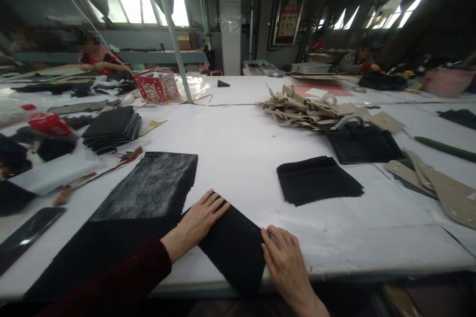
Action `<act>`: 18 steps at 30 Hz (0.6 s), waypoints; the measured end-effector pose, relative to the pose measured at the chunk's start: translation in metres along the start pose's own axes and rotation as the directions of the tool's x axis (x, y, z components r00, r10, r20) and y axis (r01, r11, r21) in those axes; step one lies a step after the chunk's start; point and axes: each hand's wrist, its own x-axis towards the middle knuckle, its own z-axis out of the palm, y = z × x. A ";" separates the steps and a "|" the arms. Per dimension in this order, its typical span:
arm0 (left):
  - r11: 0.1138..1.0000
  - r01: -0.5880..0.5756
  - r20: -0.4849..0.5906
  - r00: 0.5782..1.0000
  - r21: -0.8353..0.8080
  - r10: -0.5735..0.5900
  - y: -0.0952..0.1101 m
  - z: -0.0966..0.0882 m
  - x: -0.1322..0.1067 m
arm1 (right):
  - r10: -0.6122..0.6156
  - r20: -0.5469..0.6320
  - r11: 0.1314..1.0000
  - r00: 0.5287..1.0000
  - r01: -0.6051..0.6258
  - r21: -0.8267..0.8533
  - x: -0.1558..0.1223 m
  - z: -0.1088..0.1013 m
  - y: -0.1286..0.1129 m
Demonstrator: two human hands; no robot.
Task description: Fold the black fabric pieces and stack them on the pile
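My left hand (pixel 199 222) lies flat, fingers stretched out, on the far left part of a black fabric piece (pixel 234 245) at the near edge of the white table (pixel 238 158). My right hand (pixel 284 260) rests on the right edge of the same piece, fingers slightly curled against it. Just left of my left hand stands a tall stack of dark grey felt sheets (pixel 148 190). A smaller pile of black fabric pieces (pixel 316 178) lies further out to the right.
A black handbag (pixel 362 141) and a heap of beige leather pieces (pixel 316 109) lie at the right back. Black stacked pieces (pixel 111 129) and a red box (pixel 156 85) sit at the left. A phone (pixel 26 235) lies near left. Two other people work at far tables.
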 end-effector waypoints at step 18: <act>0.870 0.253 0.172 0.965 -0.424 -0.197 -0.020 -0.024 0.038 | 0.267 0.110 0.871 0.957 -0.288 0.397 0.035 -0.004 0.000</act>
